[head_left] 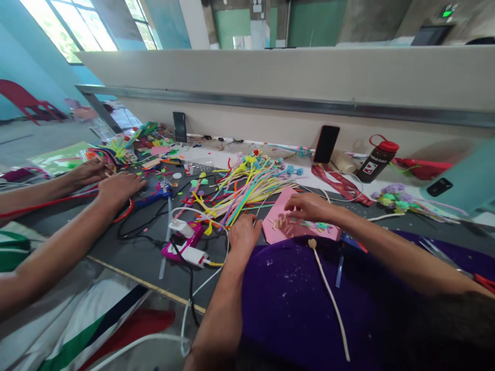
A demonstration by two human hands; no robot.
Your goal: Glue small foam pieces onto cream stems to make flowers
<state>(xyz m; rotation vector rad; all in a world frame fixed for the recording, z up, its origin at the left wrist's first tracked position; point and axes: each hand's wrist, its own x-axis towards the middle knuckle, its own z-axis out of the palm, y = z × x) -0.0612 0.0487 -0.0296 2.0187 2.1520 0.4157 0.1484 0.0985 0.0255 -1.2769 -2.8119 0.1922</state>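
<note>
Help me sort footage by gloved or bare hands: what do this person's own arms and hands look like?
The left hand and right hand are bare, with no gloves. No sleeve shows on either forearm, and I see no watch or bracelet. Fingers are partly hidden, so rings can't be ruled out.

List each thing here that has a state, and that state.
Left hand: fingers bent, grip unclear
Right hand: fingers bent, grip unclear
Small pale pieces: loose
Pale stem: lying on purple surface
Power strip: plugs inserted
Bottle: red cap on
Larger phone: propped up, dark
Smaller phone: propped up, dark
Green sign: lit
</note>
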